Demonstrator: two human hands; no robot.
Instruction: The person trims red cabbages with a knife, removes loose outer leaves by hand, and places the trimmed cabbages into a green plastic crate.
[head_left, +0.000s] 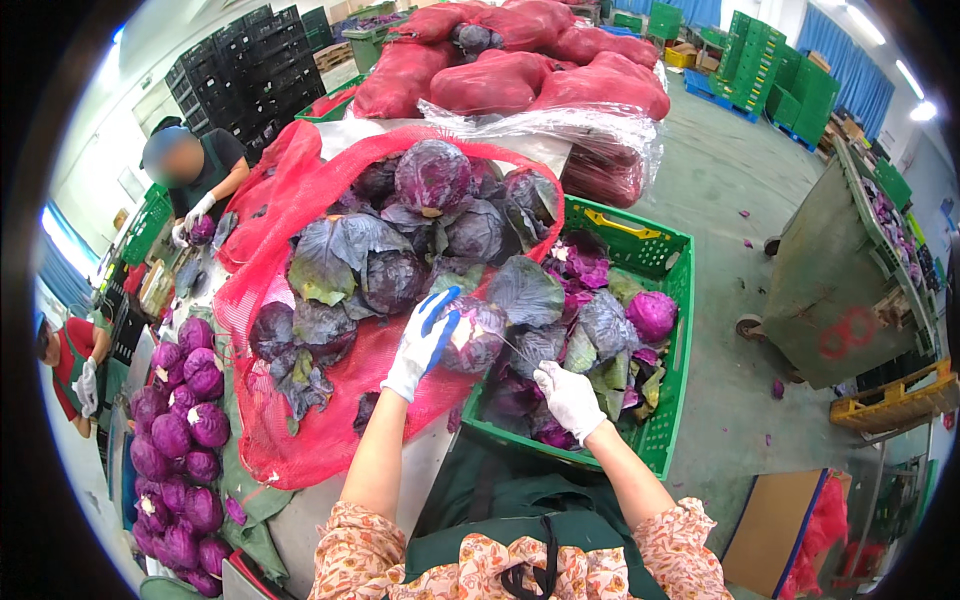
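Note:
A red cabbage (474, 337) with its pale stem end showing lies at the edge of an opened red mesh sack (337, 420). My left hand (426, 341), in a white glove with blue fingertips, rests on the cabbage's left side and steadies it. In my right hand (570, 397), gloved in white, is a thin knife (519, 351), its blade pointing at the cabbage's right side. Beneath that hand stands a green plastic crate (679, 375) holding loose purple leaves and a small cabbage (651, 316). More dark, leafy cabbages (433, 178) are heaped in the sack.
Trimmed purple cabbages (180, 435) are piled at the left. Full red mesh sacks (487, 79) are stacked beyond the table. Two co-workers (202, 165) stand on the left, one handling a cabbage. A large wheeled bin (832, 277) and a yellow pallet (896, 397) are on the right.

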